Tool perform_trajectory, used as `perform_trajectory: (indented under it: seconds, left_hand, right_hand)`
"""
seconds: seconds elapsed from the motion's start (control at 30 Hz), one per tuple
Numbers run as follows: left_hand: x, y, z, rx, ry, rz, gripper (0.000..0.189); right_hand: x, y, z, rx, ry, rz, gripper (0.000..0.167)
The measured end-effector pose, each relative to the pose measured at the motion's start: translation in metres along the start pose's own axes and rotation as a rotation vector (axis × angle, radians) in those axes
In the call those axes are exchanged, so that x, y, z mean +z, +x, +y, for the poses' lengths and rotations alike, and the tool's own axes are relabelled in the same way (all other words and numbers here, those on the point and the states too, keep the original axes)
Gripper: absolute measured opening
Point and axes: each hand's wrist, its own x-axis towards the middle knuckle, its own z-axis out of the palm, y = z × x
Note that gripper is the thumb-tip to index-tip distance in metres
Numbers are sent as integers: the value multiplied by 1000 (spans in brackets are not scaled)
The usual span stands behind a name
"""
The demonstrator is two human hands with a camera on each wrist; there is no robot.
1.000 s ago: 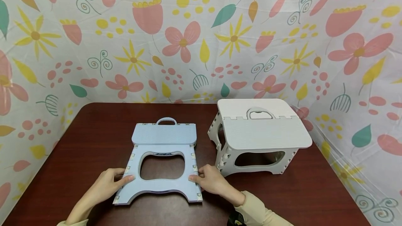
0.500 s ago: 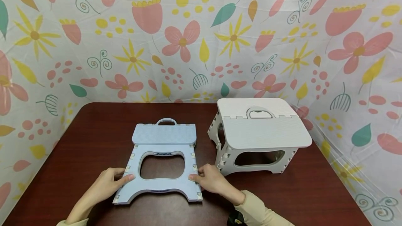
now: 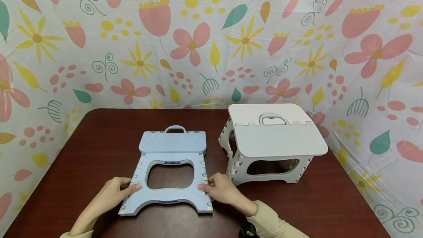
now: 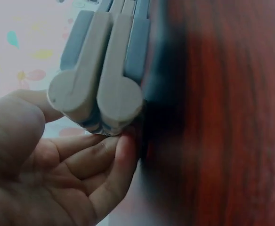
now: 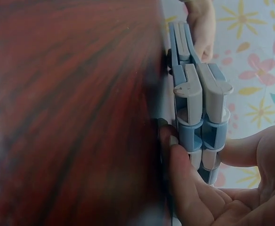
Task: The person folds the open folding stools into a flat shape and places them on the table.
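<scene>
A light blue folding stool (image 3: 172, 194), folded flat, lies on the dark wood table with its handle at the far end. My left hand (image 3: 114, 193) grips its left edge near the legs, thumb on top and fingers at the side and below. On the opposite edge, my right hand (image 3: 223, 190) holds it the same way. In the left wrist view, the stool's hinged side (image 4: 95, 89) shows two layers lying close together between thumb and fingers. The right wrist view shows the stacked blue and white hinges (image 5: 201, 113), with my right fingers (image 5: 187, 188) under the edge.
A white folding stool (image 3: 281, 139) stands unfolded on the table (image 3: 109, 135) to the right, near my right hand. Behind the table hangs a white curtain (image 3: 211, 47) printed with flowers and leaves.
</scene>
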Motion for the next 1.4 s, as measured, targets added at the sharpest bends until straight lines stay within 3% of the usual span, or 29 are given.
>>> perform_trajectory:
  seconds: [0.13, 0.3, 0.73, 1.1, 1.4]
  left_hand:
    - [-3, -2, 6, -45, 0, -1, 56]
    - [-6, -3, 11, -94, 17, 46, 55]
    - [-7, -9, 23, -112, 99, 142, 48]
    - [-9, -7, 28, -138, 111, 132, 50]
    - [-9, -7, 29, -137, 115, 124, 51]
  right_hand:
    - [-1, 0, -1, -2, -20, 5, 32]
    - [0, 0, -2, 1, -37, 21, 33]
    - [-2, 0, -6, 19, -75, 16, 33]
    - [-7, 2, -15, -12, -212, 13, 54]
    - [-8, 3, -19, -28, -248, 0, 57]
